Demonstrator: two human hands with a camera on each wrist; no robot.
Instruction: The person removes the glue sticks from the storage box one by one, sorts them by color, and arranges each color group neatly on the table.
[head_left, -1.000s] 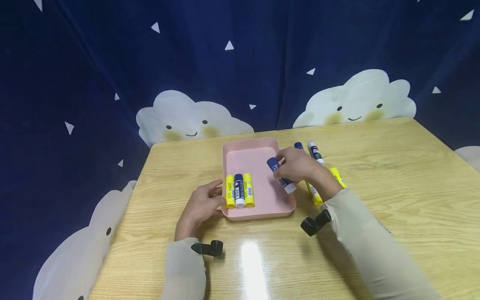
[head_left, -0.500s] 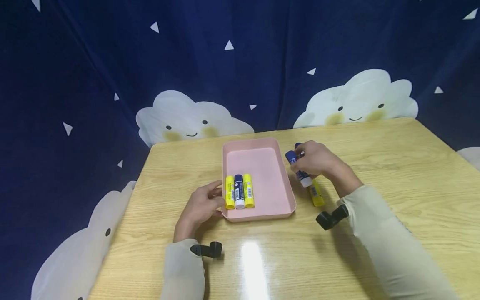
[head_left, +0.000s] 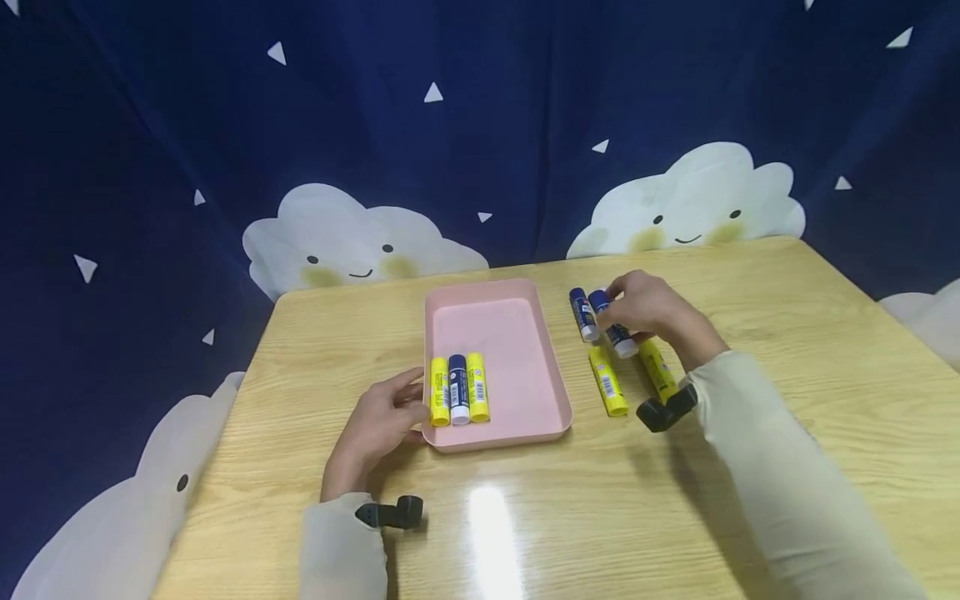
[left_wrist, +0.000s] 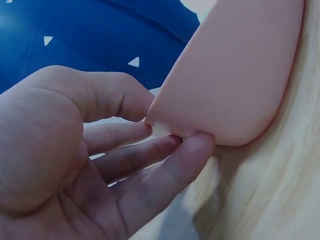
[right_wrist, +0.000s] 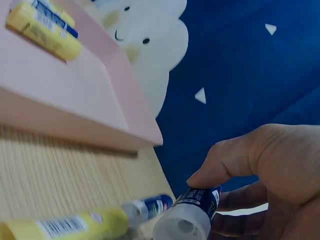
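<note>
My left hand (head_left: pixel 378 421) holds the left wall of a pink tray (head_left: pixel 517 417). In the left wrist view the thumb is at the rim and the fingertips (left_wrist: pixel 202 142) touch the wall's outside. My right hand (head_left: pixel 648 308) pinches a dark blue glue stick (head_left: pixel 619 338) with a white end, right of the tray. On the table beside it lies another blue glue stick (head_left: pixel 583 313), with two yellow glue sticks (head_left: pixel 609 385) nearer me. A white end behind the right fingers is mostly hidden. Inside the tray, a blue glue stick (head_left: pixel 459 387) lies between two yellow ones.
The wooden table (head_left: pixel 337 333) runs up to a dark blue curtain (head_left: pixel 405 50) printed with white clouds and triangles. The tray's low walls (right_wrist: pixel 65 117) stand between the glue sticks inside and those on the table.
My right hand has carried the blue glue stick from over the tray's right side to the glue sticks on the table. The left hand stays at the tray. The head view has shifted slightly.
</note>
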